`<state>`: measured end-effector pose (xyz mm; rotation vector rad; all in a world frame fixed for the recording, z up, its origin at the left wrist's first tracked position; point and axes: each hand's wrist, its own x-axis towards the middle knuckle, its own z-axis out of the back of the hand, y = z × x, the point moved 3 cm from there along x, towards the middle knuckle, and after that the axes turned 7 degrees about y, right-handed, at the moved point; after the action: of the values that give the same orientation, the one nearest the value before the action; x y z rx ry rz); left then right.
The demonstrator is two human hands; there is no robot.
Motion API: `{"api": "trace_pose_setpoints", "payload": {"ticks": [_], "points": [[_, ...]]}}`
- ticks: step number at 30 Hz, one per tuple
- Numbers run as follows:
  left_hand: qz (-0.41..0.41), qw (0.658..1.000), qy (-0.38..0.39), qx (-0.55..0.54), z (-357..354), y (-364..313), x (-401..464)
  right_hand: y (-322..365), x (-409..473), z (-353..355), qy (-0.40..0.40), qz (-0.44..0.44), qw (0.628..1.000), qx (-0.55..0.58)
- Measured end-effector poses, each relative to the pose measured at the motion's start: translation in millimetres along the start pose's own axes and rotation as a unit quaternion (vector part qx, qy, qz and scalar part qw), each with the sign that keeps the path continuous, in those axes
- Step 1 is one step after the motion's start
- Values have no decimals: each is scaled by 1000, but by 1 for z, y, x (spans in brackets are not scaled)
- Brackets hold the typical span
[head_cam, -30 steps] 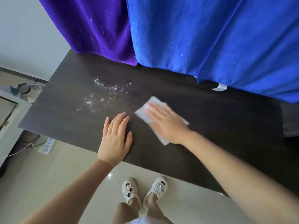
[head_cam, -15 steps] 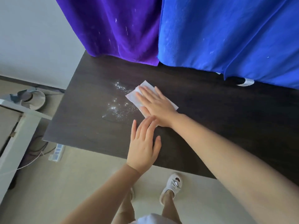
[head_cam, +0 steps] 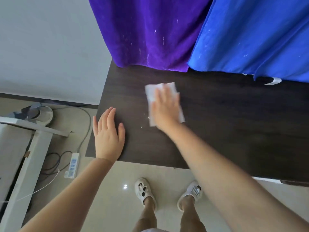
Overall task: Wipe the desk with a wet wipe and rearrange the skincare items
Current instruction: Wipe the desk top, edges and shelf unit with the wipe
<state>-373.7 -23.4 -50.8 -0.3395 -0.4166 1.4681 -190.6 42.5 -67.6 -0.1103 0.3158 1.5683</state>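
Purple towel [head_cam: 147, 34] beside blue towel [head_cam: 254, 34]; power strip [head_cam: 72, 165] (white) on floor.

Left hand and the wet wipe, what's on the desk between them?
In the head view, mostly bare dark desk between the left hand and the wet wipe; only a few tiny white specks beside the wipe.

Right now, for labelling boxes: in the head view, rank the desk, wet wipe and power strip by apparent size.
1. desk
2. wet wipe, partly under the right hand
3. power strip, farther away on the floor, so unsure
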Motion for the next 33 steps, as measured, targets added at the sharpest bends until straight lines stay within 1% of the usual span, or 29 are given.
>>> {"api": "trace_pose_setpoints", "payload": {"ticks": [1, 3, 4, 5, 6, 7, 8, 9, 10, 11, 12, 13, 14, 15, 18, 19, 20, 21, 22, 23, 24, 26, 27, 28, 29, 30, 31, 32, 33], "points": [[4, 1000, -2, -6, -1, 0, -1, 31, -8, -9, 39, 80, 996, -5], [25, 999, -9, -28, 0, 2, -2, 60, -29, -12, 64, 231, 971, -11], [35, 999, -12, -36, 0, 3, -1, 55, -35, -5, 68, 272, 960, -3], [40, 998, -12, -40, 1, 3, -1, 39, -38, 2, 57, 284, 957, 4], [41, 998, -10, -43, 1, 3, -2, 14, -37, 7, 31, 270, 962, -8], [40, 998, -6, -44, 0, 3, -2, -18, -36, 13, -8, 215, 976, -30], [39, 998, -2, -45, 0, 3, -2, -56, -38, 18, -48, 116, 991, -38], [39, 998, 1, -46, 0, 3, -2, -97, -45, 20, -71, -9, 997, -15], [40, 998, 2, -45, 0, 3, -1, -134, -56, 20, -80, -136, 987, 28], [42, 998, 5, -46, 1, 4, -1, -157, -68, 18, -86, -245, 962, 79], [44, 998, 8, -47, 0, 4, -1, -163, -76, 16, -91, -327, 934, 110], [45, 998, 10, -49, 1, 4, -2, -153, -76, 9, -107, -359, 920, 119], [45, 998, 11, -53, 1, 3, -1, -130, -75, 8, -122, -347, 923, 108], [46, 997, 10, -57, 2, 3, -1, -98, -70, 4, -138, -300, 939, 94], [53, 992, -3, -113, 6, 3, -1, 30, -67, -21, -110, -58, 992, 35], [61, 987, -10, -147, 8, 4, -1, 69, -77, -34, -107, 32, 994, 4], [72, 981, -15, -179, 11, 5, -2, 96, -90, -42, -70, 102, 992, -24], [82, 976, -18, -200, 15, 8, -2, 106, -104, -45, -37, 161, 986, -33], [89, 974, -18, -207, 17, 12, -3, 95, -113, -47, -22, 199, 979, -29], [99, 973, -14, -209, 20, 17, -5, 74, -120, -46, -23, 212, 977, -17], [115, 970, -7, -213, 23, 22, -6, 47, -126, -37, -29, 192, 981, -3], [162, 958, 14, -238, 26, 30, -9, -31, -139, -31, -43, 83, 994, -50], [182, 950, 26, -252, 26, 32, -10, -75, -150, -28, -33, 9, 997, -62], [197, 944, 32, -263, 26, 32, -10, -116, -163, -25, -25, -78, 996, -39], [211, 938, 32, -274, 26, 32, -9, -147, -178, -22, -31, -180, 983, 16], [227, 931, 28, -285, 27, 32, -9, -163, -190, -19, -49, -282, 955, 78], [243, 923, 24, -298, 27, 32, -8, -164, -195, -19, -67, -359, 926, 98], [256, 913, 21, -318, 28, 33, -8, -150, -192, -24, -82, -383, 913, 112], [264, 898, 25, -351, 29, 35, -7, -125, -183, -28, -84, -361, 922, 113]]}}
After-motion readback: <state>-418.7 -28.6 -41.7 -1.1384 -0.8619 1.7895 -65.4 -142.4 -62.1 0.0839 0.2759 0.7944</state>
